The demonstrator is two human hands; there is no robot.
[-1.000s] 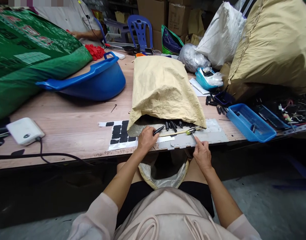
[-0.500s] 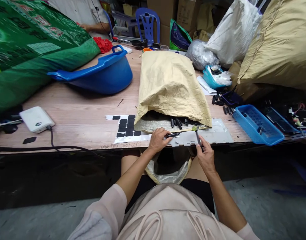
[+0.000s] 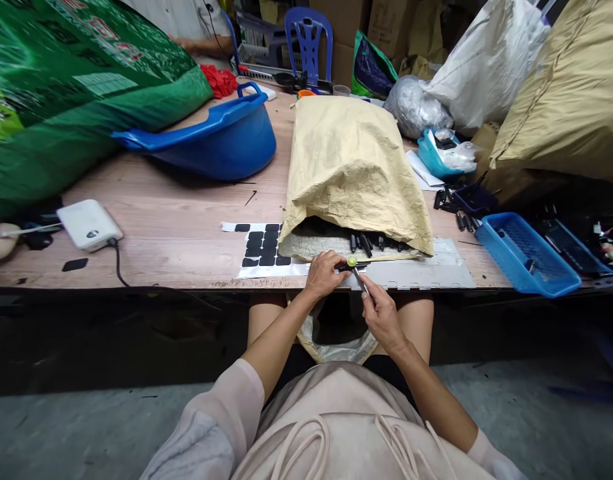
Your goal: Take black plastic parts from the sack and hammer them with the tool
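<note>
My left hand (image 3: 325, 273) is closed at the table's front edge, pinching a slim black part (image 3: 343, 268) on the grey sheet (image 3: 436, 270). My right hand (image 3: 385, 315) grips the thin handle of a small hammer (image 3: 353, 262) with a yellow-green head. That head is right at the black part by my left fingertips; whether they touch I cannot tell. Just beyond lies a yellow woven sack (image 3: 353, 153), its mouth towards me, with several black parts (image 3: 365, 244) showing in it. Between my legs an open sack (image 3: 336, 352) hangs below the edge.
Left on the table (image 3: 186, 220) are a blue basin (image 3: 216, 143), a white box with a cable (image 3: 90, 225) and a sheet of black stickers (image 3: 261, 248). A blue basket (image 3: 529, 257) stands at the right. Large sacks flank the far side; a co-worker's arm (image 3: 206, 47) shows there.
My right hand has brought the hammer left and its head over to the black part in my left fingers. The whole view has shifted slightly.
</note>
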